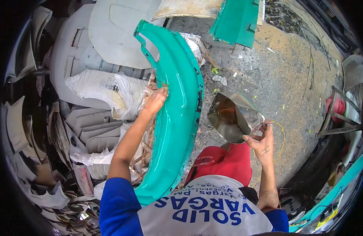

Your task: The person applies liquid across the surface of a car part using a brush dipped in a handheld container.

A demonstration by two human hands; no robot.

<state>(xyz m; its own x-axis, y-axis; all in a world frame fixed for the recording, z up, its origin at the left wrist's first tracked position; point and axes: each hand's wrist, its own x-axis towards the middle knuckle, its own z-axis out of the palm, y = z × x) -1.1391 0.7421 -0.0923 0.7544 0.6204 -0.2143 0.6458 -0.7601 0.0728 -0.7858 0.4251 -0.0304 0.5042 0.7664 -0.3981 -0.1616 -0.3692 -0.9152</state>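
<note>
A long, curved, glossy turquoise panel [171,118] stretches from the upper middle down to my body, its surface looking wet or freshly coated. My left hand [156,100] is closed at the panel's left side, fingers pinched together against it. A small orange-brown bit shows at the fingertips, too small to name. In my right hand [263,141] is a tilted, open metal can [232,118], gripped by its rim on the right. Its inside is shiny, with a brownish tint toward the far end.
Grey moulded panels [122,31] and a plastic-wrapped piece [110,88] lie left of the turquoise panel. Another turquoise part [238,21] is at the top. Stacked pieces crowd the far left. A metal frame [342,118] and a yellow cord [283,145] are at right.
</note>
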